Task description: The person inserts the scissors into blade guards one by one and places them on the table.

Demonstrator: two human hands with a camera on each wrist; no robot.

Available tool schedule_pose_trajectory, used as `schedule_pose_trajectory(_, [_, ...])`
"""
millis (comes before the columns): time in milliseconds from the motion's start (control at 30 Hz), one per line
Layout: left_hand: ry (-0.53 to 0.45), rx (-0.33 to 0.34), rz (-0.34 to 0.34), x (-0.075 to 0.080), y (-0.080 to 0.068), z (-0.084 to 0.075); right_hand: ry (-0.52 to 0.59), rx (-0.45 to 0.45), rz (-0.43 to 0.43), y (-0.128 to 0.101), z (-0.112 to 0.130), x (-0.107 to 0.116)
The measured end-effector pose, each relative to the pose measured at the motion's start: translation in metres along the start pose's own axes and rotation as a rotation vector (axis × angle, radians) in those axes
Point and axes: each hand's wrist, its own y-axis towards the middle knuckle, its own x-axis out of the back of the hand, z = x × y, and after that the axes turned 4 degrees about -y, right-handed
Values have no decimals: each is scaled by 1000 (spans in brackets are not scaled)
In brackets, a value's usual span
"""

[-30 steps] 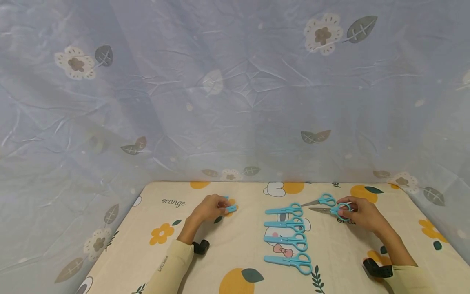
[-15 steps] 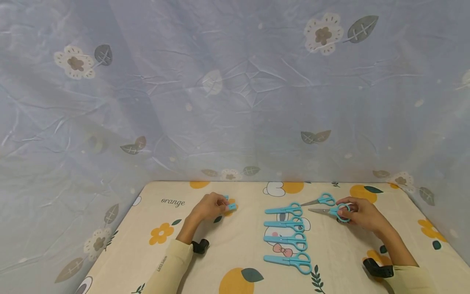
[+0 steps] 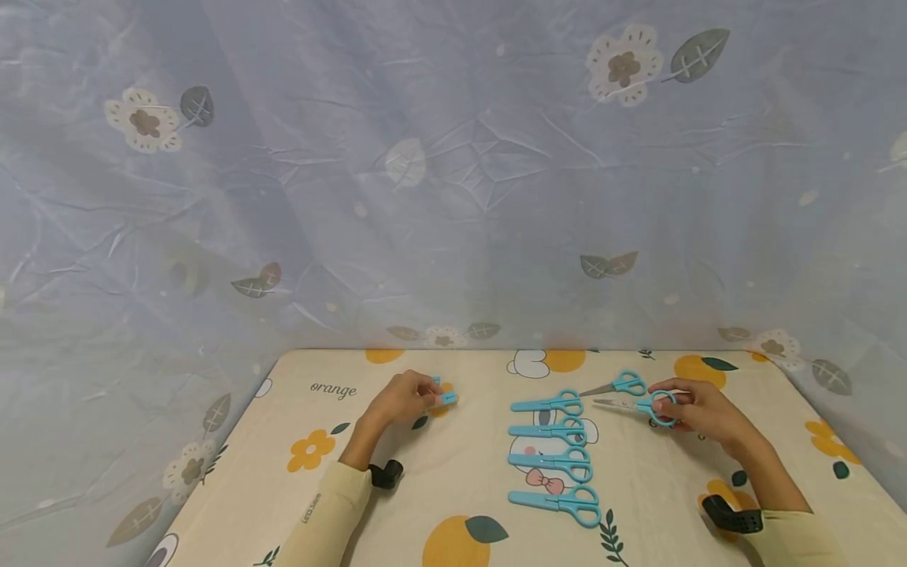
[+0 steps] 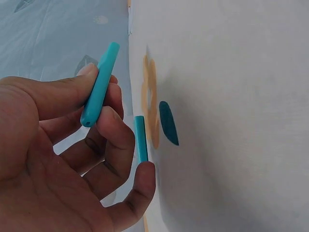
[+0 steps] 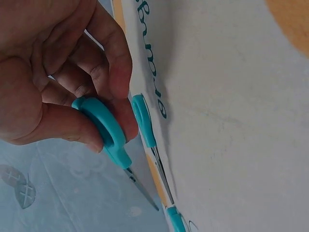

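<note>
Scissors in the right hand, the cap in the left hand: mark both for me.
scissors [image 3: 655,408]: head view, on the blue handle loop.
cap [image 4: 99,92]: left wrist view, mid-length of the blue sleeve.

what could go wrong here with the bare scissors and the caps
The right hand grips small blue-handled scissors whose bare metal blades point toward the left hand; bringing them together carelessly might nick a finger.

The left hand pinches one slim blue plastic blade cap by its side, a second cap lying beside its fingers; the held cap may slip or go on crooked.

The held blades lie close to another uncapped pair and could knock it.
</note>
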Motion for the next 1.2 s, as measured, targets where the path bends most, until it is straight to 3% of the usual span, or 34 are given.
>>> schedule_pose_trajectory(300, [-56,-27,17,3,-2,-4,125,17,52,3,-3,-3])
schedule_pose_trajectory(1200, [-107,-125,80,-1,0,-9,227,4,156,8,6,-20])
